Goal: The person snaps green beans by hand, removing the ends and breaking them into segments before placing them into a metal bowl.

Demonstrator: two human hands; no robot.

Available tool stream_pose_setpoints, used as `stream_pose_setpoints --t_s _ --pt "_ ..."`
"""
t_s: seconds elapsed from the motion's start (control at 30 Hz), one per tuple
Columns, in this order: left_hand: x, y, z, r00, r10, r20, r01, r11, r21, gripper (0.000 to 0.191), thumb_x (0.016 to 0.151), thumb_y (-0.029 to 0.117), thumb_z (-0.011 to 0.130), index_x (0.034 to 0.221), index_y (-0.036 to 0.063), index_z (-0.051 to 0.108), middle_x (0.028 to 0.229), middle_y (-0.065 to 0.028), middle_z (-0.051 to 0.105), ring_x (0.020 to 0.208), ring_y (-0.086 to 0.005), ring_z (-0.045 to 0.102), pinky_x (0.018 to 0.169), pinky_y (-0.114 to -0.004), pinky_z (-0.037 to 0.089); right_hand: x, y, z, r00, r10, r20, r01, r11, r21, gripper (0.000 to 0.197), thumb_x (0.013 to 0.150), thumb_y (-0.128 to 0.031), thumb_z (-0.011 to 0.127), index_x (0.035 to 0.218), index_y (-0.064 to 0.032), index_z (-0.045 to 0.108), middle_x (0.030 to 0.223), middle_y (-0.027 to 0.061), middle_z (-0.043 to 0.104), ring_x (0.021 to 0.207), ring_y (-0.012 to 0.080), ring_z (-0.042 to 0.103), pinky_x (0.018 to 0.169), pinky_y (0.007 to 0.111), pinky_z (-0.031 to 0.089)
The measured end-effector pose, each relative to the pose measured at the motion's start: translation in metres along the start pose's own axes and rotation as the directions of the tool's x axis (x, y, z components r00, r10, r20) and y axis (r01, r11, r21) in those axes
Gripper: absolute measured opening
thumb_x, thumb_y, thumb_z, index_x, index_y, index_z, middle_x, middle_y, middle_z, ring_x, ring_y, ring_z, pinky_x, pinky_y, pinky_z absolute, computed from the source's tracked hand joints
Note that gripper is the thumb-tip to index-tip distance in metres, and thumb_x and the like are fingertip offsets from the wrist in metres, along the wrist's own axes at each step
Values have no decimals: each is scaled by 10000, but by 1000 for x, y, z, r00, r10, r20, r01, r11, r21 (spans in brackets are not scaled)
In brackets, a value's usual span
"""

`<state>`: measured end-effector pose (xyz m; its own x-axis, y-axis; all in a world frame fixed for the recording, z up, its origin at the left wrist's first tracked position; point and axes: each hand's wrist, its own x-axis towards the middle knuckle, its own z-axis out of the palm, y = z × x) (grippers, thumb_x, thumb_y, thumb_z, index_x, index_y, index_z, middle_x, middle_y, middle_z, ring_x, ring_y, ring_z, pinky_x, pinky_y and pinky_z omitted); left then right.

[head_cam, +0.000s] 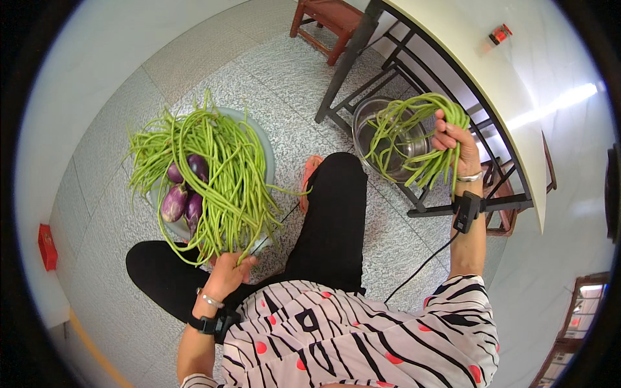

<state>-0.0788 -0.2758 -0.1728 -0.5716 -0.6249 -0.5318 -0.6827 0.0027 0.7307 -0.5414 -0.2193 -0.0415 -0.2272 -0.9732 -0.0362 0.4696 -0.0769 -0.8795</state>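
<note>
A large heap of green yardlong beans (233, 179) spills over a pale plastic basin (264, 150) on the floor to my left. Several purple eggplants (174, 202) lie among them. At the heap's near edge, my left hand (229, 274) has its fingers closed around the end of a long bean. Raised on the other side, my right hand (458, 143) grips a folded bunch of yardlong beans (436, 104). The bunch's loose ends hang over a stainless steel bowl (361, 123), hiding part of its inside.
A pale-topped table (514, 97) with a black metal frame (342, 72) stands at the right, close to the bowl. On its top is a small red-lidded jar (500, 34). A reddish wooden stool (335, 19) is at the back. A black cable (422, 269) hangs from my right wrist device.
</note>
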Motion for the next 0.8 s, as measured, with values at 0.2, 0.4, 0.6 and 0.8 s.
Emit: stream_pose_setpoints --t_s 0.2,0.4,0.6,0.8 --pt "-1 3 1 987 -124 101 142 970 -198 235 894 190 502 831 1 626 563 -20 558 435 -80 471 424 -223 374 11 24 -93 977 77 -198 -81 997 -13 280 792 -43 597 1060 18 546 793 19 597 512 41 448 500 202 376" --pt "-1 -3 6 988 -139 72 155 922 -353 223 902 148 478 904 -32 609 583 -12 562 421 -67 429 411 -205 345 27 5 -149 935 13 -353 -74 985 -159 333 783 -61 633 1089 19 532 828 39 613 529 48 502 483 175 416" --pt "2 -2 7 978 -198 71 210 930 -300 262 906 201 488 919 -26 616 584 -17 573 424 -60 422 411 -199 336 50 36 -181 926 58 -372 -317 655 -686 246 725 -57 684 944 10 595 777 42 625 485 54 491 457 171 414" --pt "0 7 8 971 -229 65 238 919 -314 247 907 215 505 919 4 631 558 22 529 458 -40 392 425 -194 303 58 150 -226 778 262 -571 -622 454 -638 162 664 13 672 803 51 599 680 92 631 485 128 574 446 230 448"
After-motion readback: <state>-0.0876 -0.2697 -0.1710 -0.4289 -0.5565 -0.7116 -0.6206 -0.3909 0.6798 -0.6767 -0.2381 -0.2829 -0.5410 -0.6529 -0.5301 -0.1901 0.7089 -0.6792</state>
